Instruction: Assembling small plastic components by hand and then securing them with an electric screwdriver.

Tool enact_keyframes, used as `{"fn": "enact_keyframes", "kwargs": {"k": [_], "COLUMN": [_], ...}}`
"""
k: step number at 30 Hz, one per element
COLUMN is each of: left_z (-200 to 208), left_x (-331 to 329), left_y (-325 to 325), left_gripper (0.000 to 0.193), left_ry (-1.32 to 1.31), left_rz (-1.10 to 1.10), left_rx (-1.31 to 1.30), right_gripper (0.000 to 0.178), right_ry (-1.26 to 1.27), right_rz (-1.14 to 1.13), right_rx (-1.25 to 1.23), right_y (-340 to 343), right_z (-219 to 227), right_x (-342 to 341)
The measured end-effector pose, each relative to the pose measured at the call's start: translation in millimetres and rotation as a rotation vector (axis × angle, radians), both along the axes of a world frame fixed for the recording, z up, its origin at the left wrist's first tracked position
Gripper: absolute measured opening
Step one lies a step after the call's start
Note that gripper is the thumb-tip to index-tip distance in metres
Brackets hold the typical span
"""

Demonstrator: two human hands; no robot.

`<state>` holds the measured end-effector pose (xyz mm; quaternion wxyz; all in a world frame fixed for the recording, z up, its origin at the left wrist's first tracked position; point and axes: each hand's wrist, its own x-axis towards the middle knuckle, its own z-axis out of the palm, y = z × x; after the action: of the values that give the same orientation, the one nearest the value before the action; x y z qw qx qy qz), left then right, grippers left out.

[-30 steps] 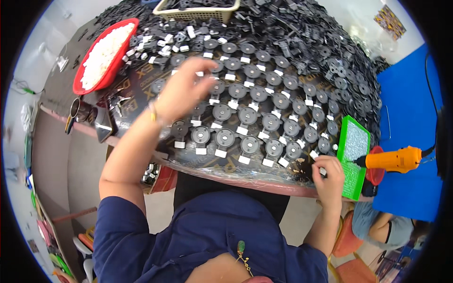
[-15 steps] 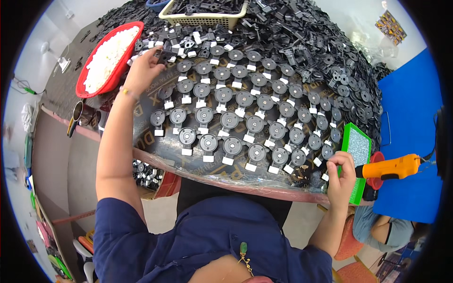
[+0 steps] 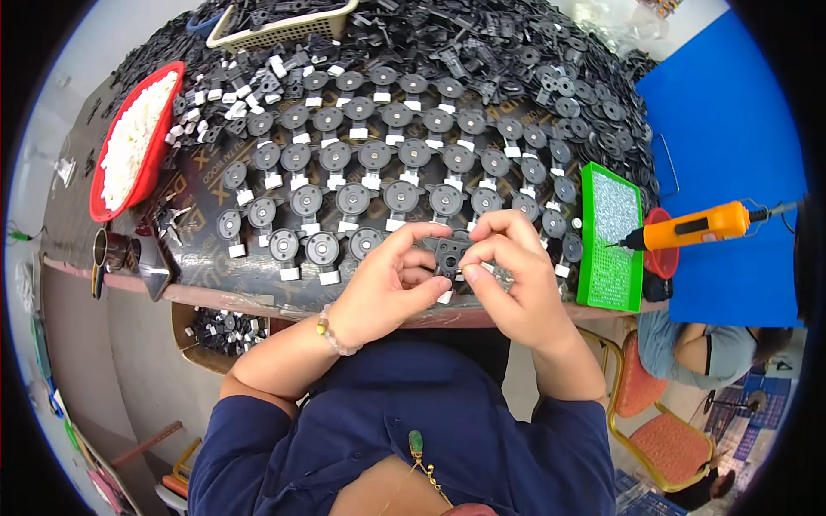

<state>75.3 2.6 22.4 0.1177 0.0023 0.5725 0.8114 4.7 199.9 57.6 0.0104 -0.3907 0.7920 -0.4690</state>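
Note:
Close to the table's front edge, my left hand (image 3: 394, 273) grips a small black plastic bracket (image 3: 448, 254) with round holes between thumb and fingers. From the other side my right hand (image 3: 519, 279) meets the bracket, thumb and forefinger pinched at its edge; anything small between those fingertips is hidden. Beyond both hands, black round-disc assemblies (image 3: 353, 199) with white end blocks lie in several rows on the dark table, a few of them partly covered by my hands.
At left stands a red basket (image 3: 163, 129) of white pieces. Black parts (image 3: 482, 52) heap at the back beside a beige basket (image 3: 284, 33). To the right are a green tray (image 3: 588, 258) of small metal pieces and an orange electric screwdriver (image 3: 701, 225). Another person (image 3: 701, 348) sits at lower right.
My left hand has come from the loose parts at back left to the front, bringing the black bracket. My right hand has moved left from beside the green tray to meet it.

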Motion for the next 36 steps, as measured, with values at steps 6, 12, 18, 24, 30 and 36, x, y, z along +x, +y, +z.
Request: {"fn": "enact_keyframes", "kwargs": {"k": [6, 12, 18, 24, 30, 36], "left_z": [-10, -10, -12, -8, -9, -1], "left_x": [2, -1, 4, 3, 7, 6], "left_y": [15, 19, 4, 1, -1, 8], "left_gripper": [0.051, 0.051, 0.038, 0.025, 0.026, 0.029], "left_ry": [-0.02, -0.033, -0.082, -0.065, -0.067, -0.098], "left_rz": [-0.014, -0.041, 0.034, 0.099, 0.093, 0.068], "left_rx": [-0.03, 0.013, 0.113, 0.13, 0.105, 0.166], "right_gripper": [0.012, 0.032, 0.015, 0.022, 0.031, 0.042], "right_ry": [0.092, 0.374, 0.959, 0.121, 0.089, 0.175], "right_rz": [-0.07, -0.16, -0.903, -1.206, -1.053, -0.776], "right_rx": [0.054, -0.097, -0.429, 0.615, 0.951, 0.187], "right_y": [7, 31, 146, 308, 352, 350], "right_z": [-6, 1, 42, -1, -42, -59], "right_x": [5, 10, -14, -109, -175, -248]}}
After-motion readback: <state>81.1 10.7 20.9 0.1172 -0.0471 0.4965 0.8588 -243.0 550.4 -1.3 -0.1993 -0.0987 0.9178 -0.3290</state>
